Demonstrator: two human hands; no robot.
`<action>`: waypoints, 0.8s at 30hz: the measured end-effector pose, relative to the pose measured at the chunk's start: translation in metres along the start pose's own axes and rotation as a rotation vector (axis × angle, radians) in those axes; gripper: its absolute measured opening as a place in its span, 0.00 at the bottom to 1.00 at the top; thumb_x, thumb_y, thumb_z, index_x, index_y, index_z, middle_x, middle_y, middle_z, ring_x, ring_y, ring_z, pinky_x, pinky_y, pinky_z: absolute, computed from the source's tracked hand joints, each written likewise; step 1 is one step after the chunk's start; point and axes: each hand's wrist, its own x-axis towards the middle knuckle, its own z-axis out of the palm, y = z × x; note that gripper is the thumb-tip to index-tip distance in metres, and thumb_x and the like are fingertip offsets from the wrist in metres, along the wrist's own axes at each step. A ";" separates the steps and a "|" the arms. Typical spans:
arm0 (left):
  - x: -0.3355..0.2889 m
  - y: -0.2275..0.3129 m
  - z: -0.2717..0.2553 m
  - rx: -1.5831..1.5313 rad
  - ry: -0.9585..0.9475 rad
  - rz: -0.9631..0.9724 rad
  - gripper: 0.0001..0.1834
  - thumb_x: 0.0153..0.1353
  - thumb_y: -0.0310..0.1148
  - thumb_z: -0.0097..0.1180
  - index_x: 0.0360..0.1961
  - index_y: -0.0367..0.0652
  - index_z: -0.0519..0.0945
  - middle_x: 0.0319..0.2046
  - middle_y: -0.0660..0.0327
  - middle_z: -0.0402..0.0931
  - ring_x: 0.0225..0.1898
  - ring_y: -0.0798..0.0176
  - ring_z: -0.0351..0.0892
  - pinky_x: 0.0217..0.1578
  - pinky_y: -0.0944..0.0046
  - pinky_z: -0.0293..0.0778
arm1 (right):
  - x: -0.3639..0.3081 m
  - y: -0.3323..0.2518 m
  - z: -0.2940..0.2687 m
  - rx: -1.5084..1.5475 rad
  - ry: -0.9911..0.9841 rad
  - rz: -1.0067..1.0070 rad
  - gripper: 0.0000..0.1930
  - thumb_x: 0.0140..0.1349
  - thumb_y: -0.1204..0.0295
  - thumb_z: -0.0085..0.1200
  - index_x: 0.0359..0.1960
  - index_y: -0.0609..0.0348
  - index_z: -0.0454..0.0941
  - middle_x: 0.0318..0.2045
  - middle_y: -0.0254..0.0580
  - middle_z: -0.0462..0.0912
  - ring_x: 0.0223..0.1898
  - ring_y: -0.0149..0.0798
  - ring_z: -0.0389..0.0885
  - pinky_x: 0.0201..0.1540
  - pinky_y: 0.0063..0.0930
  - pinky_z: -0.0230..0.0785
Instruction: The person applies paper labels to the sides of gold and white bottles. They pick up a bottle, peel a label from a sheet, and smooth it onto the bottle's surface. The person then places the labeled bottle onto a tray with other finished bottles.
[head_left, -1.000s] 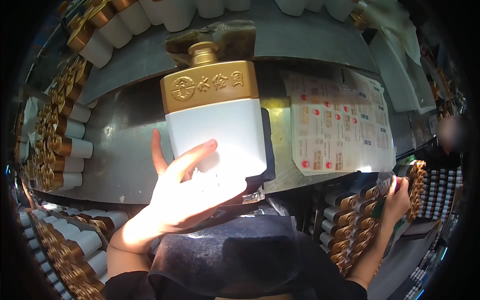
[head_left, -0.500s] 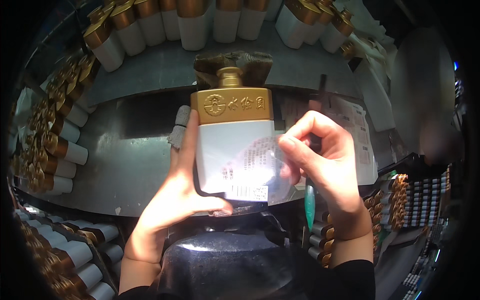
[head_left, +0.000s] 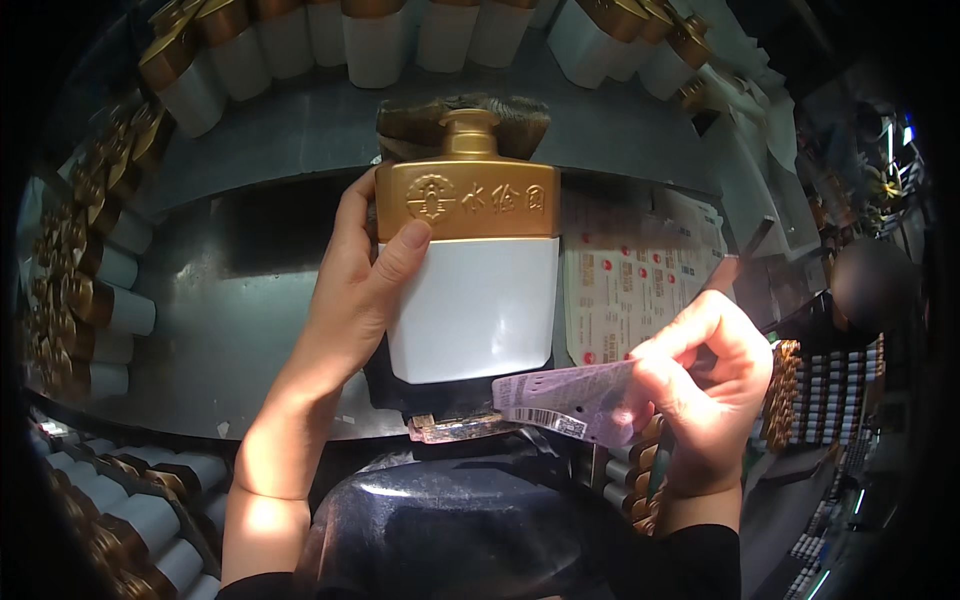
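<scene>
A gold-shouldered white bottle [head_left: 475,310] lies in front of me, its neck against a dark rough wooden block [head_left: 400,128]. My left hand [head_left: 355,265] grips its left side, thumb across the front where gold meets white. Clear of the bottle's lower right corner, my right hand [head_left: 705,385] pinches a see-through printed label [head_left: 575,398] with a barcode, tilted and bent. A thin dark-tipped tool [head_left: 755,245] sticks up from behind the right hand; most of it is hidden.
Printed label sheets [head_left: 635,265] lie right of the bottle. Similar bottles [head_left: 375,45] stand along the back, more [head_left: 125,250] line the left, and others are stacked at lower left [head_left: 140,500] and right [head_left: 840,400]. The metal table [head_left: 220,300] has a curved front edge.
The label has come away from the bottle's front, down and right with my right hand. My left hand has shifted up the bottle, its thumb now on the front.
</scene>
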 end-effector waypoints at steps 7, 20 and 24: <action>-0.025 0.004 0.002 -0.016 -0.096 0.134 0.65 0.47 0.56 0.71 0.74 0.45 0.39 0.70 0.47 0.42 0.73 0.49 0.43 0.68 0.48 0.52 | 0.051 0.041 0.026 -0.058 -0.084 0.147 0.06 0.63 0.74 0.58 0.33 0.64 0.76 0.22 0.35 0.80 0.23 0.23 0.79 0.25 0.15 0.69; -0.019 -0.006 0.006 0.283 -0.018 0.191 0.58 0.50 0.36 0.67 0.74 0.47 0.40 0.69 0.47 0.51 0.69 0.48 0.55 0.67 0.51 0.56 | 0.031 0.072 0.015 -0.493 -0.087 -0.004 0.49 0.47 0.66 0.73 0.69 0.64 0.57 0.22 0.32 0.73 0.23 0.23 0.71 0.28 0.15 0.65; -0.022 -0.001 0.000 0.383 -0.056 0.163 0.54 0.52 0.36 0.65 0.74 0.45 0.43 0.69 0.48 0.52 0.69 0.49 0.56 0.66 0.52 0.56 | 0.036 0.073 0.008 -0.492 -0.194 0.017 0.53 0.45 0.65 0.74 0.70 0.63 0.53 0.21 0.34 0.73 0.23 0.26 0.73 0.29 0.18 0.67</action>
